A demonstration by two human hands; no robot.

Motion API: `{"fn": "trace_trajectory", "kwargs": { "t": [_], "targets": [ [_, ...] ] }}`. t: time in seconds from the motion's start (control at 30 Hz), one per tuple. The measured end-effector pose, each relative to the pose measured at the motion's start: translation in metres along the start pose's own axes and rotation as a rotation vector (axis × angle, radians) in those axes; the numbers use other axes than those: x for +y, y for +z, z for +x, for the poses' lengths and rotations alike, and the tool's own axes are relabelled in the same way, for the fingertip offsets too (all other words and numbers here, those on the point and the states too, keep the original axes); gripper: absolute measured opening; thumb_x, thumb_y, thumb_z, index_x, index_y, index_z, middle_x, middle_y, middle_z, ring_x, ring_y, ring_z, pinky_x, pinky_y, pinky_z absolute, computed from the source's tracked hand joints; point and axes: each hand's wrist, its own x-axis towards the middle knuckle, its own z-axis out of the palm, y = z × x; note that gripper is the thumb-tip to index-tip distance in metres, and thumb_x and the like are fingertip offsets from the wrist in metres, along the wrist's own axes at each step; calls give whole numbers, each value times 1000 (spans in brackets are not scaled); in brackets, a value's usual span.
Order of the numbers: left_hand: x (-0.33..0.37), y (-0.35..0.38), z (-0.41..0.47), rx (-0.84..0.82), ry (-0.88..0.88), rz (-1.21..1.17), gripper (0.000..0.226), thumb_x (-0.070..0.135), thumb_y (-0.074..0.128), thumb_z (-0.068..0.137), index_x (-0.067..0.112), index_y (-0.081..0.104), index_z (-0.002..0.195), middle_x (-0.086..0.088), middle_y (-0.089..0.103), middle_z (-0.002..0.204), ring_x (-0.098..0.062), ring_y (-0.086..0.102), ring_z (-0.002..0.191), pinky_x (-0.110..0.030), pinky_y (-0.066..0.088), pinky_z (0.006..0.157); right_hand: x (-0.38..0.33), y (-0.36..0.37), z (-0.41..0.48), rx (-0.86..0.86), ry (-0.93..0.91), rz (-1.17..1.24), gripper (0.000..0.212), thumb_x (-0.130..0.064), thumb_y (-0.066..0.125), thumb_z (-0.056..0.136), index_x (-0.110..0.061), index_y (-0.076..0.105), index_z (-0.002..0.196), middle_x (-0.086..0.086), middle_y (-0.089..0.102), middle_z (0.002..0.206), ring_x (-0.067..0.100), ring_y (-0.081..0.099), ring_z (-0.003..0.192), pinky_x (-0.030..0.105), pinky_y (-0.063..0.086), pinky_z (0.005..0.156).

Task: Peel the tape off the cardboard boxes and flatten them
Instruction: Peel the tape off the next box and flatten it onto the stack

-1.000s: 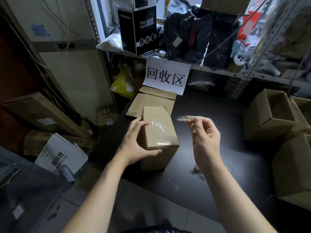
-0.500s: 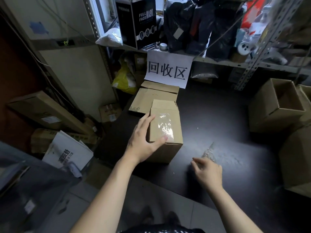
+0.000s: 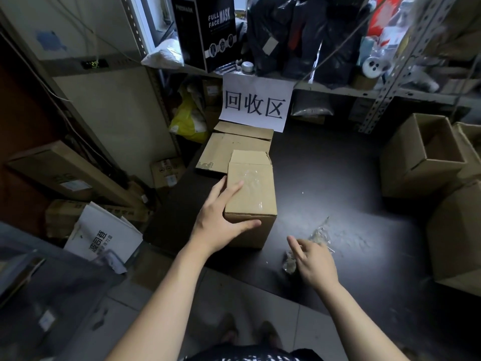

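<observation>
A small brown cardboard box point(image 3: 256, 199) stands upright on the dark table point(image 3: 338, 183), with a strip of clear tape still shining on its top and one flap raised at the back. My left hand point(image 3: 218, 225) grips its near left corner, fingers on the top and thumb across the front face. A crumpled piece of clear tape point(image 3: 319, 234) lies on the table to the right of the box. My right hand point(image 3: 315, 261) hovers at that tape with loose fingers and holds nothing that I can see.
Flattened cardboard point(image 3: 229, 149) lies behind the box under a white paper sign point(image 3: 256, 104). An open empty box point(image 3: 406, 162) and a closed one point(image 3: 458, 235) stand at the right. Metal shelving with bags is behind, and cartons and papers lie on the floor at the left.
My right hand, which held a peeled strip of tape up beside the box, dropped to the table and the tape now lies crumpled there. My left hand stayed on the box.
</observation>
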Motion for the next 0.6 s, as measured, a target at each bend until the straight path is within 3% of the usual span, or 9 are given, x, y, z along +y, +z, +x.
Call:
{"fn": "trace_trajectory", "kwargs": {
  "t": [0.07, 0.17, 0.23, 0.3, 0.37, 0.43, 0.5, 0.6],
  "targets": [
    [1, 1, -1, 53, 14, 1, 88, 57, 87, 68, 45, 48, 146, 15, 33, 160, -7, 38, 142, -33, 40, 115, -11, -3, -2, 110, -78, 135, 31, -55, 62, 95, -32, 73, 111, -7, 74, 105, 19, 60, 113, 33, 45, 81],
    [7, 2, -1, 150, 17, -46, 85, 62, 80, 71, 33, 54, 146, 6, 47, 153, -1, 42, 137, -12, 36, 109, -33, -8, -6, -1, -165, 409, 47, -37, 82, 85, -38, 63, 128, -21, 67, 111, 4, 63, 108, 28, 50, 92],
    [11, 2, 0, 214, -4, -86, 84, 65, 77, 71, 27, 57, 143, 3, 52, 149, -5, 45, 137, -6, 33, 106, -45, -6, -10, -84, -83, 585, 62, -41, 85, 82, -42, 55, 136, -21, 59, 121, 5, 63, 112, 34, 53, 100],
    [14, -1, 2, 265, -58, -150, 83, 64, 77, 71, 26, 58, 142, 4, 55, 146, -7, 48, 136, -14, 37, 109, -49, -2, -13, -67, 12, 672, 78, -52, 84, 79, -40, 45, 146, -18, 48, 130, 9, 59, 117, 36, 50, 103],
    [13, -5, 4, 275, -118, -212, 81, 64, 76, 73, 27, 57, 142, 9, 57, 143, -5, 50, 132, -16, 40, 106, -51, -2, -12, -47, 62, 753, 86, -60, 83, 74, -38, 44, 148, -14, 53, 132, 13, 61, 116, 37, 51, 102],
    [10, -8, 3, 250, -148, -222, 77, 61, 73, 77, 25, 57, 143, 11, 56, 141, -2, 51, 128, -6, 38, 99, -52, -1, -8, -3, 50, 843, 82, -62, 86, 69, -36, 54, 140, -5, 70, 122, 15, 70, 107, 38, 57, 97],
    [5, -10, 3, 286, -135, -158, 68, 54, 76, 83, 20, 60, 139, 8, 54, 139, -4, 53, 124, -1, 37, 95, -54, -2, -3, 78, 23, 867, 75, -57, 90, 69, -35, 60, 134, -4, 74, 116, 12, 71, 105, 37, 57, 97],
    [2, -19, 7, 333, -63, -37, 63, 47, 79, 83, 22, 60, 137, 11, 51, 136, -5, 53, 122, -18, 40, 104, -61, -6, -2, 152, -15, 885, 67, -39, 92, 75, -33, 65, 135, -6, 76, 107, 5, 72, 101, 29, 55, 95]
  ]
}}
